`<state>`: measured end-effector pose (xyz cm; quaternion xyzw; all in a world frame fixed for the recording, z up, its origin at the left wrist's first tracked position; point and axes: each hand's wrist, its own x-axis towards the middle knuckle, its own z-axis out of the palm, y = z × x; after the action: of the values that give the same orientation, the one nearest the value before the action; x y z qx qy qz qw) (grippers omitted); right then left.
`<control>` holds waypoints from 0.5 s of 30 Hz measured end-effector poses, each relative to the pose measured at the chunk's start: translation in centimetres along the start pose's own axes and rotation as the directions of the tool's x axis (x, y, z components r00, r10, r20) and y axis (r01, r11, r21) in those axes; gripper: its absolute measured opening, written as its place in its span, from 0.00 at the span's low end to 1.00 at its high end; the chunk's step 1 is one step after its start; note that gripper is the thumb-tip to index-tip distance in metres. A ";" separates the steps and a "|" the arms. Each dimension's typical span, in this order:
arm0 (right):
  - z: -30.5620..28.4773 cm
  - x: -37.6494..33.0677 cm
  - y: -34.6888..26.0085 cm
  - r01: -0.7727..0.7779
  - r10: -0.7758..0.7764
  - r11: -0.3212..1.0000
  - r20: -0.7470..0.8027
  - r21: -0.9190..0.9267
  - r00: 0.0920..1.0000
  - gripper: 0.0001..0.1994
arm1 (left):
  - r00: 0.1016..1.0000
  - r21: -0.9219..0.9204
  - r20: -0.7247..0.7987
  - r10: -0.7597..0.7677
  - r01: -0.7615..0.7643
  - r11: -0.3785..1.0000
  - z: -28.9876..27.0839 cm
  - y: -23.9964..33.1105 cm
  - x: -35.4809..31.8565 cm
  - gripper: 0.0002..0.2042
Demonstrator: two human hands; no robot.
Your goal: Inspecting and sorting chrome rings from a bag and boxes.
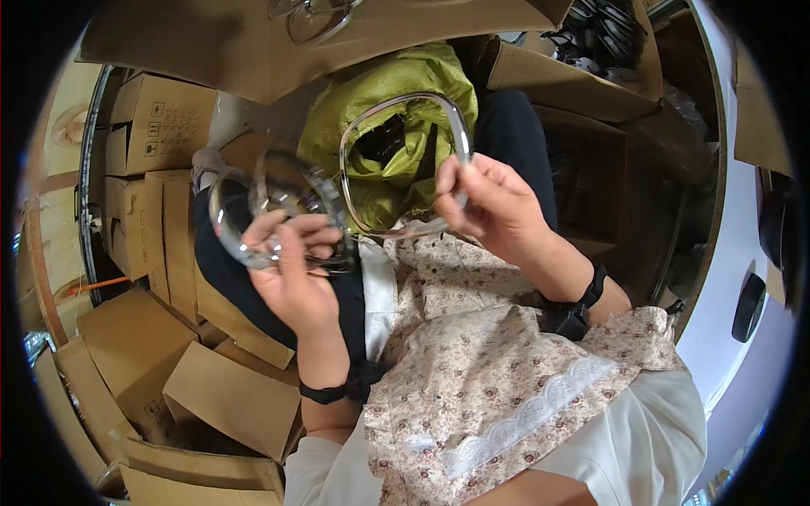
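My right hand (494, 202) pinches a shiny chrome rounded loop-shaped frame (459, 126) by its right side, thumb against fingers. The loop stands up in front of a yellow-green woven sack (333, 126), whose mouth gapes onto dark contents. My left hand (295, 274) is closed around several similar glossy loops (221, 221), overlapping and smeared by motion, so their exact number cannot be told. Both hands are above my lap, over a floral apron (472, 287).
A cardboard surface (194, 38) at the top carries more shiny loops (319, 24). Black parts (603, 38) fill an open carton (553, 80) at the upper right. Stacked cartons (173, 228) line the left, with open ones (236, 396) below. A white panel (726, 253) borders the right.
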<state>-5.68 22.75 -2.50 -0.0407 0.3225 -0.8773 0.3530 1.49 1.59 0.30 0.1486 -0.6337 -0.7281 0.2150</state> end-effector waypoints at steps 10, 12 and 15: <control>-3.1 -0.5 0.9 0.065 -0.139 0.944 0.210 0.325 0.968 0.23 | 0.901 -0.176 0.310 -0.303 0.368 0.913 -1.0 -1.1 -0.3 0.16; -3.2 -0.2 1.2 0.035 -0.136 0.932 0.257 0.361 0.957 0.23 | 0.876 -0.235 0.383 -0.292 0.398 0.887 -0.6 -0.8 -0.5 0.12; -3.5 -0.2 1.6 0.056 -0.163 0.923 0.255 0.380 0.953 0.24 | 0.880 -0.276 0.407 -0.245 0.375 0.885 -0.3 -0.5 -0.4 0.11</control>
<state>-5.63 23.88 -6.21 -0.1164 0.0958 -0.9258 0.3467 1.94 1.59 -0.29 0.0734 -0.4913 -0.8679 -0.0034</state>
